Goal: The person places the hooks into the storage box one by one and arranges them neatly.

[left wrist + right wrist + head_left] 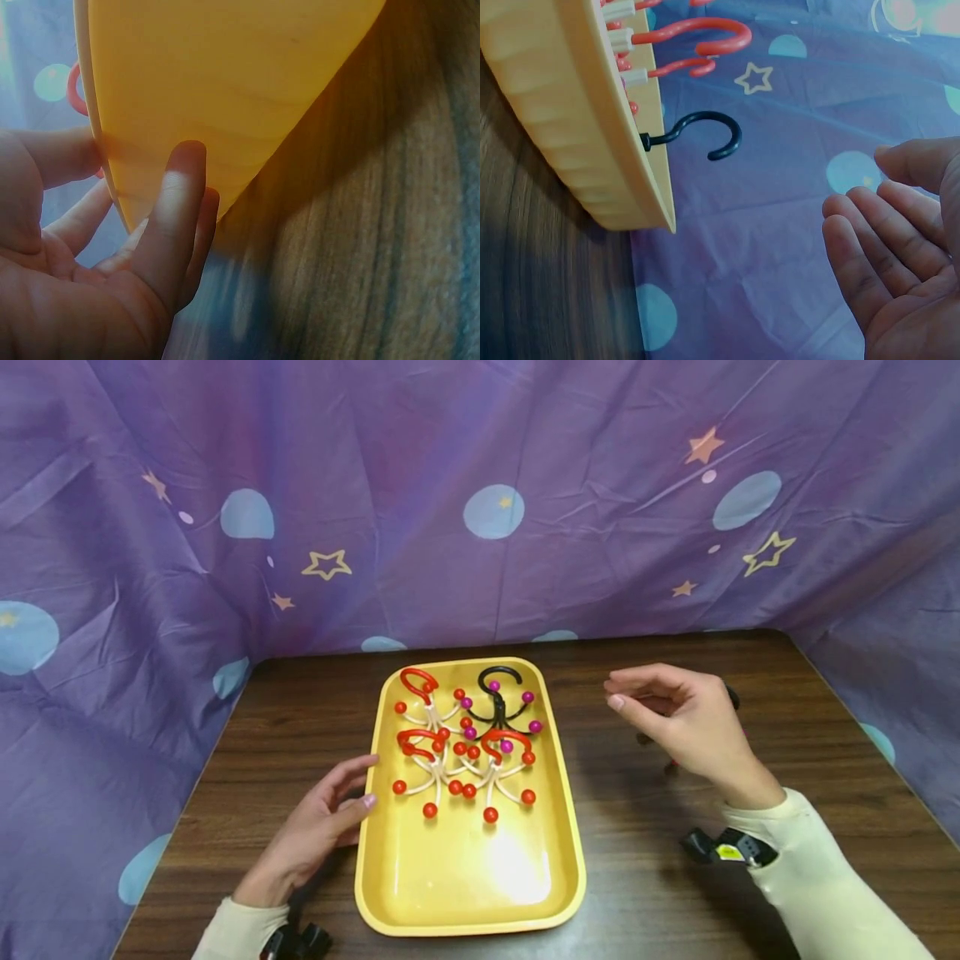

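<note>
A yellow tray point(435, 885) holds multi-armed hooks with ball tips. Three have red hooks and white arms with red balls, such as the front right red hook point(507, 739). Behind it is a black hook point(497, 693) with magenta balls. My left hand point(318, 822) touches the tray's left wall with fairly straight fingers, as the left wrist view also shows. To the right of the tray, my right hand point(693, 722) is raised above the table, holding nothing. Its fingers are lightly bent and apart from the thumb. The black hook point(712, 116) appears across from it in the right wrist view.
Beneath everything is a dark wood table point(300, 710). A purple curtain point(420, 527) with stars and planets hangs behind and beside it. Something black point(731, 695) with red bits is mostly hidden behind my right hand.
</note>
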Motion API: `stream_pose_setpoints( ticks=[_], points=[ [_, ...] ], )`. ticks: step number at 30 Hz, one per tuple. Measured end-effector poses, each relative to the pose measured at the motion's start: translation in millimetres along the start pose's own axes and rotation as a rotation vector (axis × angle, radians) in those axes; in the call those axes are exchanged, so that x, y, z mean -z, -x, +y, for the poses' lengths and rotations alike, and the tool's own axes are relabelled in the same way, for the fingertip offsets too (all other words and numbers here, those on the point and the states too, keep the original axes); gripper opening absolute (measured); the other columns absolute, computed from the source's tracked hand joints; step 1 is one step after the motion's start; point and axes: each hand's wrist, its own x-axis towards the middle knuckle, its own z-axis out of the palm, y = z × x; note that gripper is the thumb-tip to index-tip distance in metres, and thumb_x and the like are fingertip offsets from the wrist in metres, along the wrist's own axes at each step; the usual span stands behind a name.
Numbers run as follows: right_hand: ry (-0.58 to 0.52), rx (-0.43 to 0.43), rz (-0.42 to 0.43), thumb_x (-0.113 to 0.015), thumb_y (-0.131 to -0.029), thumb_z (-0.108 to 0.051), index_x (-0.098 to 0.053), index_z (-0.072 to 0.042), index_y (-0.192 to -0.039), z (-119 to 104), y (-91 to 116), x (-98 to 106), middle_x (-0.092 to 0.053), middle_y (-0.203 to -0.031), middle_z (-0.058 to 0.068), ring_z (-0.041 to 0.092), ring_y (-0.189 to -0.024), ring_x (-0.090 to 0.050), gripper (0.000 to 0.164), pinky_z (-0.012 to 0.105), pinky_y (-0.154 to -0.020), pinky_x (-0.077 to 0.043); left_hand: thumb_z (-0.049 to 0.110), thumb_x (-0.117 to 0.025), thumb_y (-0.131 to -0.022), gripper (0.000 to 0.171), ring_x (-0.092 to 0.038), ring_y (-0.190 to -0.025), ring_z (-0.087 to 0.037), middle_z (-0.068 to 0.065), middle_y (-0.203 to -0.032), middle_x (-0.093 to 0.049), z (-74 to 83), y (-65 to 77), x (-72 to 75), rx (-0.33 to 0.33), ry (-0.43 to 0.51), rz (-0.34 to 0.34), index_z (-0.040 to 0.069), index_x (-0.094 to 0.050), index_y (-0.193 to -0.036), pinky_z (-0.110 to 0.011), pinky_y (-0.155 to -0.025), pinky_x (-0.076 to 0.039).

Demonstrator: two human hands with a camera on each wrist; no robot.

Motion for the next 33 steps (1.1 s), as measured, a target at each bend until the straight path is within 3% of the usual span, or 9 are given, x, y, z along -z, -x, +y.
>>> stream_pose_setpoints(
  ticks=[6, 10, 15, 23, 33],
  points=[
    [-0.013, 0.024, 0.046, -0.080, -0.089, 0.006, -0.077, 0.003, -0.113, 4, 1, 16, -0.081, -0.104, -0.003, 0.005, -0.090, -0.078, 0.025, 0.021, -0.073, -0.063, 0.010, -0.061, -0.107, 0.062, -0.067, -0.116, -0.025, -0.025, -0.158, -0.038, -1.4, -0.7, 0.4, -0.006, 0.006, -0.009, 0.013, -0.035, -0.162, -0.045, -0.088, -0.064],
    [0.043, 0.022, 0.103, -0.080, -0.089, 0.007, -0.077, 0.003, -0.116, 6, 2, 33, -0.081, -0.105, -0.007, 0.003, -0.090, -0.078, 0.027, 0.017, -0.077, -0.061, 0.010, -0.061, -0.106, 0.062, -0.067, -0.115, -0.025, -0.026, -0.158, -0.038, -1.9, -1.3, 0.2, -0.011, 0.007, -0.014, 0.013, -0.035, -0.162, -0.045, -0.088, -0.064],
    [0.131, 0.004, 0.168, -0.080, -0.090, 0.003, -0.077, 0.001, -0.118, 14, 5, 60, -0.081, -0.105, -0.011, 0.001, -0.088, -0.077, 0.028, 0.012, -0.074, -0.059, 0.010, -0.061, -0.106, 0.063, -0.067, -0.116, -0.026, -0.027, -0.158, -0.038, -1.8, -1.5, 0.3, -0.015, 0.009, -0.025, 0.012, -0.034, -0.163, -0.046, -0.089, -0.064],
    [0.178, -0.022, 0.259, -0.082, -0.089, 0.001, -0.077, 0.003, -0.117, 28, 6, 89, -0.080, -0.101, -0.018, -0.004, -0.085, -0.075, 0.029, 0.008, -0.071, -0.056, 0.009, -0.061, -0.106, 0.063, -0.067, -0.116, -0.025, -0.027, -0.158, -0.038, -2.3, -1.0, 0.9, -0.016, 0.012, -0.022, 0.011, -0.033, -0.163, -0.046, -0.089, -0.064],
    [0.258, -0.118, 0.246, -0.082, -0.092, -0.009, -0.076, 0.002, -0.119, 70, 17, 104, -0.075, -0.098, -0.032, -0.013, -0.079, -0.071, 0.030, 0.005, -0.066, -0.052, 0.009, -0.060, -0.107, 0.062, -0.068, -0.115, -0.025, -0.027, -0.158, -0.039, 0.2, -1.0, 0.5, -0.010, 0.005, -0.016, 0.012, -0.034, -0.163, -0.044, -0.089, -0.064]
  ],
)
